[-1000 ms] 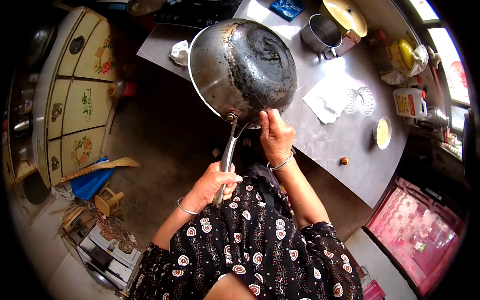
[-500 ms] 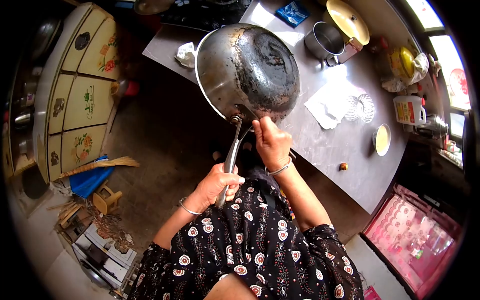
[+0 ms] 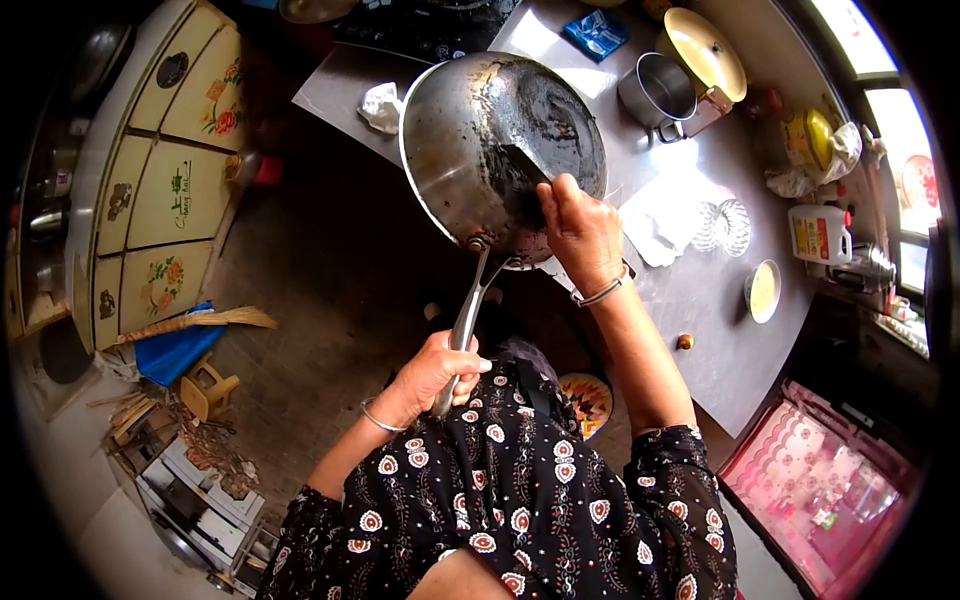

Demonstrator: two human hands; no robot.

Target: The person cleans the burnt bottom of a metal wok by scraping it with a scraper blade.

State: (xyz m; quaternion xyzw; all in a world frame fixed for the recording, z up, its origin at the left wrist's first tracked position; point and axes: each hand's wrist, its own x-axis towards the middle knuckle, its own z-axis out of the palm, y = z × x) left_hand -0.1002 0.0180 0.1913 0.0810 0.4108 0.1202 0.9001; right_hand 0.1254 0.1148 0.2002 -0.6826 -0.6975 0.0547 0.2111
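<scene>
Black-bottomed, rigid, probably heavy, the pan [image 3: 450, 150] needed the handle [image 3: 468, 322] your left hand [image 3: 430, 374] gripped; your right hand [image 3: 588, 232] pinched a blade [image 3: 524, 163].

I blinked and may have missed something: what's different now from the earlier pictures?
The right hand has moved the thin dark blade farther from the person and rightward, over the blackened underside of the pan. Nothing was grasped or released. The left hand still grips the handle.
</scene>
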